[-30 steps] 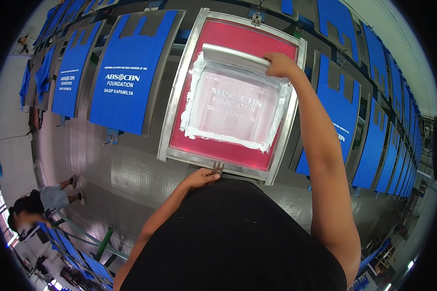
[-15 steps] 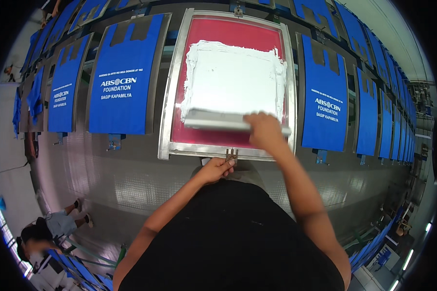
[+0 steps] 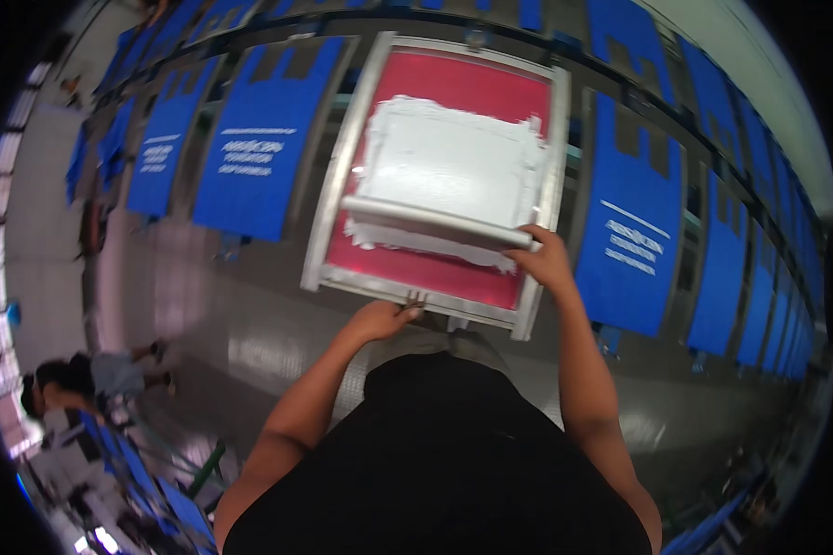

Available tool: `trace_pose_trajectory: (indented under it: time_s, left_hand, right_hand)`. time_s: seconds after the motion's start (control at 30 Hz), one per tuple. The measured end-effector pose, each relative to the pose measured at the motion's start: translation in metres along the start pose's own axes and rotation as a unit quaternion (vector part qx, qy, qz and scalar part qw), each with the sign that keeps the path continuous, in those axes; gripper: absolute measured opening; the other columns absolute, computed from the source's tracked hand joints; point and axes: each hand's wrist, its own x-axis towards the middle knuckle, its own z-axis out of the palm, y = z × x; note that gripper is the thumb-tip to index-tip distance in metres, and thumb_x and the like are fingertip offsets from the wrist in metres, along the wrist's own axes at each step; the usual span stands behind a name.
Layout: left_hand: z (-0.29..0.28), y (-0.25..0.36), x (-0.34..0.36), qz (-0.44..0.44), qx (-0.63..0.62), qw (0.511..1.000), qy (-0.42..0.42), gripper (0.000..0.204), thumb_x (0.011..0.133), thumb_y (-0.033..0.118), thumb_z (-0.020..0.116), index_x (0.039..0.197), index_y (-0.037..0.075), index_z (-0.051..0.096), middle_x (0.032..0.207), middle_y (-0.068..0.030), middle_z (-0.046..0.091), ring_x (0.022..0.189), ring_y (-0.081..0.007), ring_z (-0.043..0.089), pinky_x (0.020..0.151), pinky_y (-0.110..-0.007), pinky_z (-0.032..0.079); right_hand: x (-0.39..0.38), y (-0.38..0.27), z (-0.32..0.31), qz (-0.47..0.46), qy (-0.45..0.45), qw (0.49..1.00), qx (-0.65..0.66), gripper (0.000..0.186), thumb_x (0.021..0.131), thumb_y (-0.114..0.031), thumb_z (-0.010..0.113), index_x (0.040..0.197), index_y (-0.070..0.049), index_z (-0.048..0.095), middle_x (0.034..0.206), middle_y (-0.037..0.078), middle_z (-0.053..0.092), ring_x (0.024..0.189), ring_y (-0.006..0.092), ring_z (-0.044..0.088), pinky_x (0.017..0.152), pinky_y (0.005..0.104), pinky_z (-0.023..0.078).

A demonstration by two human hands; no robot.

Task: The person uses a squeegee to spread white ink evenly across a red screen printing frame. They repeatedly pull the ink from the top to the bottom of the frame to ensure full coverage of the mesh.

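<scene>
A screen-printing frame (image 3: pixel 324 222) with a pale metal border and red mesh (image 3: pixel 463 74) lies in front of me. Thick white ink (image 3: pixel 449 153) covers the middle of the mesh. Across the near part of the ink rests a long metal squeegee (image 3: pixel 435 220), tilted slightly down to the right, with ink on both sides of it. My right hand (image 3: pixel 544 259) is closed on the squeegee's right end. My left hand (image 3: pixel 384 320) grips a small pronged metal bracket (image 3: pixel 414 301) at the frame's near edge; the fingertips are partly hidden.
Boards bearing blue fabric pieces (image 3: pixel 267 139) with white print stand in rows left and right, one blue piece (image 3: pixel 634 213) close to the frame's right side. Metal brackets (image 3: pixel 607 340) jut from their near ends. A person (image 3: pixel 83 379) is at the lower left, beyond a grey floor (image 3: pixel 268 305).
The view has turned and shifted, blurring slightly. My right hand has moved to the squeegee's right end, and the squeegee sits farther up the mesh, with ink on its near side. My left hand keeps its grip.
</scene>
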Motion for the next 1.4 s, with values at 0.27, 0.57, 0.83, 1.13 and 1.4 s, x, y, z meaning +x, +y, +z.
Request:
trace_pose_trajectory:
  time_s: [0.27, 0.57, 0.83, 1.13, 1.4]
  left_hand:
    - [-0.147, -0.044, 0.054, -0.036, -0.002, 0.892, 0.451, 0.049, 0.095, 0.044, 0.049, 0.119, 0.001, 0.059, 0.11, -0.0243, 0.064, 0.103, -0.0397, 0.06, 0.087, -0.041, 0.047]
    - [-0.104, 0.005, 0.034, 0.076, -0.291, 0.882, 0.363, 0.041, 0.098, 0.026, 0.054, 0.129, -0.001, 0.054, 0.11, -0.0118, 0.066, 0.098, -0.0144, 0.06, 0.087, -0.029, 0.047]
    - [0.072, 0.219, 0.099, 0.23, -0.298, 0.888, 0.266, 0.051, 0.094, 0.031, 0.06, 0.133, 0.0, 0.05, 0.119, -0.0206, 0.063, 0.109, -0.0194, 0.058, 0.092, -0.03, 0.045]
    - [0.228, 0.367, 0.115, 0.252, -0.347, 0.891, 0.15, 0.042, 0.096, 0.022, 0.056, 0.13, -0.003, 0.051, 0.115, -0.016, 0.063, 0.104, -0.0169, 0.058, 0.09, -0.03, 0.046]
    - [0.288, 0.424, 0.139, 0.183, -0.341, 0.912, 0.137, 0.047, 0.096, 0.028, 0.057, 0.131, -0.004, 0.05, 0.113, -0.0161, 0.064, 0.1, -0.0177, 0.06, 0.088, -0.03, 0.046]
  right_hand:
    - [0.028, 0.016, -0.003, 0.069, 0.015, 0.958, 0.277, 0.035, 0.072, -0.016, 0.081, 0.098, 0.003, 0.068, 0.086, 0.007, 0.068, 0.077, 0.0128, 0.061, 0.071, 0.0269, 0.048]
    - [-0.008, 0.026, -0.077, 0.099, 0.054, 0.962, 0.249, 0.037, 0.069, -0.018, 0.082, 0.097, 0.0, 0.069, 0.086, 0.006, 0.068, 0.081, 0.0144, 0.062, 0.075, 0.0283, 0.047]
    - [-0.207, 0.147, -0.28, 0.087, 0.258, 0.941, 0.199, 0.036, 0.068, -0.012, 0.077, 0.1, 0.001, 0.068, 0.095, 0.009, 0.068, 0.089, 0.0182, 0.062, 0.086, 0.0322, 0.047]
    - [-0.326, 0.309, -0.378, 0.13, 0.315, 0.905, 0.256, 0.033, 0.066, -0.008, 0.077, 0.097, 0.0, 0.069, 0.089, 0.005, 0.068, 0.083, 0.0138, 0.061, 0.079, 0.0279, 0.046]
    - [-0.297, 0.398, -0.447, 0.151, 0.247, 0.912, 0.29, 0.033, 0.068, -0.006, 0.077, 0.098, 0.002, 0.07, 0.085, 0.007, 0.068, 0.08, 0.0143, 0.062, 0.076, 0.0285, 0.048]
